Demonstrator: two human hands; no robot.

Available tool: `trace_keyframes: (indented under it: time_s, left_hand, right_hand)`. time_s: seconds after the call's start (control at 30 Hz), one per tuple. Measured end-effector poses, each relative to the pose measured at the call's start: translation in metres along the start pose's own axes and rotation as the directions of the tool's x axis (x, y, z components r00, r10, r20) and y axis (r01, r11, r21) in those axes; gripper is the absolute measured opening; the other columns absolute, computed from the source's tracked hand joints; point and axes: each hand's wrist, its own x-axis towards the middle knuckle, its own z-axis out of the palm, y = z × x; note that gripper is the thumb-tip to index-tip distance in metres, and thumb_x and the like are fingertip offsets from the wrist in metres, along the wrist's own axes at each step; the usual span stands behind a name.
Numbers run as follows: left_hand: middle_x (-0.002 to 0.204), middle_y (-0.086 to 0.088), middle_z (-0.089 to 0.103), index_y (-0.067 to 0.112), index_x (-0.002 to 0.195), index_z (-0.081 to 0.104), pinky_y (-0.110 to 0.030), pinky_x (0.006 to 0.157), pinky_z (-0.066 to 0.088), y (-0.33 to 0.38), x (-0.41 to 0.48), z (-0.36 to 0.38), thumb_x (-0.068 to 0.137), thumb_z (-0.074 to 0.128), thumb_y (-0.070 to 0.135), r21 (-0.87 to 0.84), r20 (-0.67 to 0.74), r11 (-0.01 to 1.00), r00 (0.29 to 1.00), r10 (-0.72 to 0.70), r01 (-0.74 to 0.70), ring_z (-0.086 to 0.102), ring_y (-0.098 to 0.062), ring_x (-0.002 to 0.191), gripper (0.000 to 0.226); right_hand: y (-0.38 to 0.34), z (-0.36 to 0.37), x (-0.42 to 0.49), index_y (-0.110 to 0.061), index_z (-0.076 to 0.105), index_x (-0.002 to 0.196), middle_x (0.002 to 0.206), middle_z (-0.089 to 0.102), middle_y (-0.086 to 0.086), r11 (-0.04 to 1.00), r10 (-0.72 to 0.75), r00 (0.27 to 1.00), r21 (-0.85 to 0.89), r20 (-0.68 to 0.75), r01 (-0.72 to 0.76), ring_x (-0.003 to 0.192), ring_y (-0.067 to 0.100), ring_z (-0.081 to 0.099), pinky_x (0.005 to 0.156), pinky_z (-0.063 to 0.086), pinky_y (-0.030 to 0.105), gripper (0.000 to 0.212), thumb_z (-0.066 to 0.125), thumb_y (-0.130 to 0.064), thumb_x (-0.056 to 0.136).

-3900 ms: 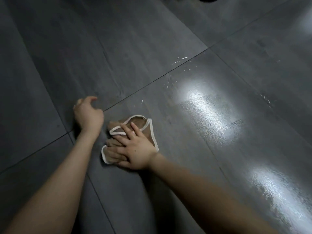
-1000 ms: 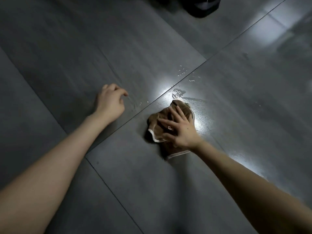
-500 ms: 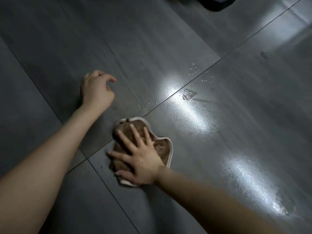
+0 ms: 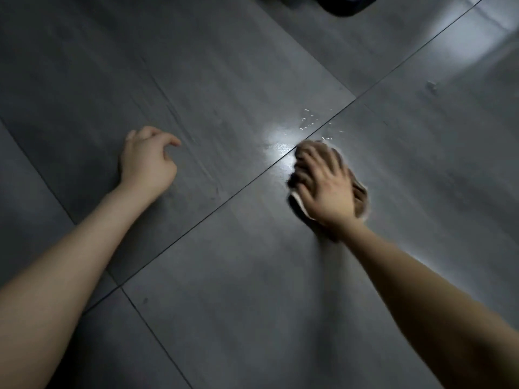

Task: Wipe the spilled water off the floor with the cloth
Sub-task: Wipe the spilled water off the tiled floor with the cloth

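A crumpled brown cloth (image 4: 359,193) with a white edge lies on the dark grey tiled floor (image 4: 224,276), right of centre. My right hand (image 4: 323,183) presses flat on it with fingers spread, covering most of it. Just beyond the cloth, small water droplets (image 4: 309,120) glint beside the tile seam, and a wet shiny patch (image 4: 276,146) reflects light. My left hand (image 4: 147,161) rests on the floor to the left, fingers loosely curled and holding nothing.
A dark object (image 4: 348,4) sits on the floor at the top edge, cut off by the frame. Grout lines cross the tiles diagonally. Bright reflected light falls on the tile at the top right (image 4: 463,46).
My right hand has slid the cloth forward and to the right, from near the tile corner up to the wet patch by the droplets. My left hand stays resting on the floor.
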Motion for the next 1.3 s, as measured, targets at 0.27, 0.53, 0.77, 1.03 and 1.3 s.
trace_keyframes:
  time_s: [0.27, 0.53, 0.77, 1.03, 1.3]
  left_hand:
    - [0.137, -0.013, 0.051, 0.011, 0.120, 0.060, -0.035, 0.104, 0.035, 0.070, -0.019, 0.040, 0.085, 0.053, 0.010, -0.012, 0.263, 0.980, 0.945, 0.195, -0.199, 0.043, -0.036, 0.123, 0.035]
    - [0.120, -0.023, 0.058, 0.005, 0.120, 0.057, -0.043, 0.098, 0.038, 0.100, 0.002, 0.045, 0.084, 0.053, 0.007, 0.031, 0.155, 0.972, 0.962, 0.226, -0.234, 0.049, -0.042, 0.111, 0.037]
    - [0.127, -0.021, 0.054, 0.003, 0.121, 0.055, -0.041, 0.101, 0.040, 0.128, 0.027, 0.046, 0.086, 0.056, 0.021, 0.223, 0.305, 0.934, 0.930, 0.204, -0.278, 0.045, -0.039, 0.118, 0.040]
    - [0.158, -0.014, -0.005, 0.004, 0.146, -0.001, -0.039, 0.118, 0.013, 0.168, 0.036, 0.082, 0.062, 0.068, 0.064, 0.368, 0.596, 0.897, 0.803, -0.026, -0.244, -0.001, -0.035, 0.145, 0.124]
    - [0.158, -0.012, -0.004, 0.005, 0.146, -0.002, -0.035, 0.116, 0.020, 0.165, 0.037, 0.086, 0.060, 0.067, 0.067, 0.394, 0.592, 0.876, 0.806, -0.010, -0.278, 0.003, -0.033, 0.146, 0.126]
  right_hand:
    - [0.111, -0.042, -0.166, -0.016, 0.033, 0.147, 0.157, 0.027, 0.005, 0.624, 0.776, 0.628, -0.083, -0.047, -0.777, 0.147, 0.027, 0.009, 0.118, 0.009, 0.053, 0.077, 0.025, -0.056, 0.081]
    - [-0.039, 0.007, -0.061, -0.024, 0.036, 0.144, 0.154, 0.033, 0.006, 0.982, -0.187, 0.978, -0.019, 0.093, 0.189, 0.143, 0.042, 0.019, 0.114, 0.016, 0.059, 0.071, 0.042, -0.053, 0.079]
    - [0.068, -0.005, 0.032, -0.017, 0.042, 0.142, 0.148, 0.043, 0.003, 0.999, 0.026, 1.000, 0.046, 0.004, -0.026, 0.143, 0.031, 0.027, 0.113, 0.023, 0.056, 0.071, 0.043, -0.051, 0.080]
    - [0.140, -0.034, -0.085, -0.012, 0.032, 0.146, 0.156, 0.028, 0.006, 0.649, 0.757, 0.645, -0.001, -0.104, -0.761, 0.145, 0.035, 0.012, 0.116, 0.011, 0.056, 0.078, 0.027, -0.057, 0.082]
    - [0.036, 0.007, 0.083, -0.015, 0.045, 0.141, 0.150, 0.041, 0.002, 0.993, -0.112, 0.993, 0.053, 0.034, 0.110, 0.143, 0.038, 0.023, 0.114, 0.020, 0.056, 0.068, 0.035, -0.053, 0.085]
